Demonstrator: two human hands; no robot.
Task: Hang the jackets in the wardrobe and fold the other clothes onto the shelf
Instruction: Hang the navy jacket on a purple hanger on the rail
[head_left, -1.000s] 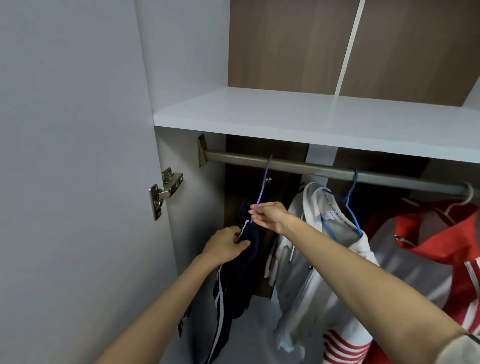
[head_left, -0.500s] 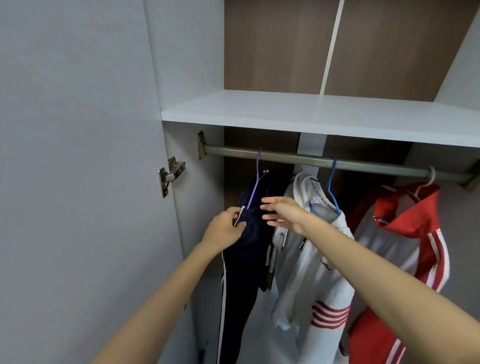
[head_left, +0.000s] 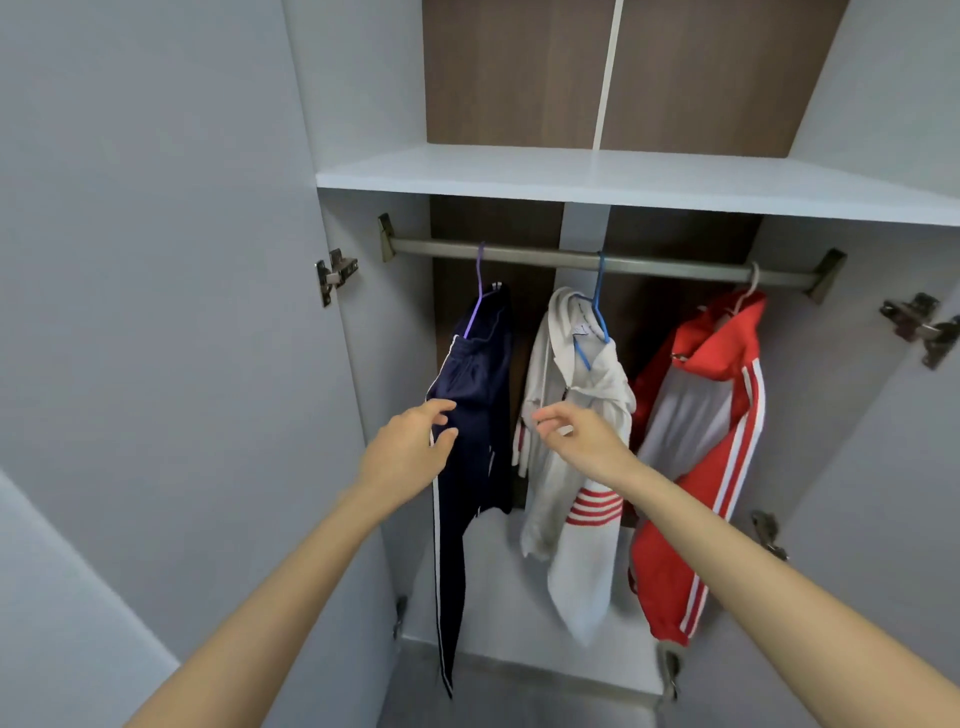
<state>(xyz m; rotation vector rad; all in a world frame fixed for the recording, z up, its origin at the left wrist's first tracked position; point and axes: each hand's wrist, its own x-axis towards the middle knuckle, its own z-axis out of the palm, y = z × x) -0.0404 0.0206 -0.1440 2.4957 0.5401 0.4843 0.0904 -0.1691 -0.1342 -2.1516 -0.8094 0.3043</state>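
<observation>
Three jackets hang from the metal rail (head_left: 545, 258) inside the wardrobe. A navy jacket (head_left: 475, 395) with white side stripes hangs at the left on a purple hanger (head_left: 480, 283). In the middle a white jacket (head_left: 576, 415) with red stripes hangs on a blue hanger (head_left: 597, 317). A red and white jacket (head_left: 711, 415) hangs at the right. My left hand (head_left: 410, 449) is in front of the navy jacket's left edge, fingers relaxed and holding nothing. My right hand (head_left: 576, 434) hovers before the white jacket, fingers loose, holding nothing.
A white shelf (head_left: 623, 174) spans the wardrobe above the rail. The open left door (head_left: 156, 312) stands close at my left, with a metal hinge (head_left: 335, 273) on its edge. Another hinge (head_left: 919, 327) shows on the right side. The wardrobe floor (head_left: 524, 644) lies below the jackets.
My right hand let go of the purple hanger, now hooked on the rail, and my left hand released the navy jacket. Both hands drew back and lower; the view pulled away from the wardrobe.
</observation>
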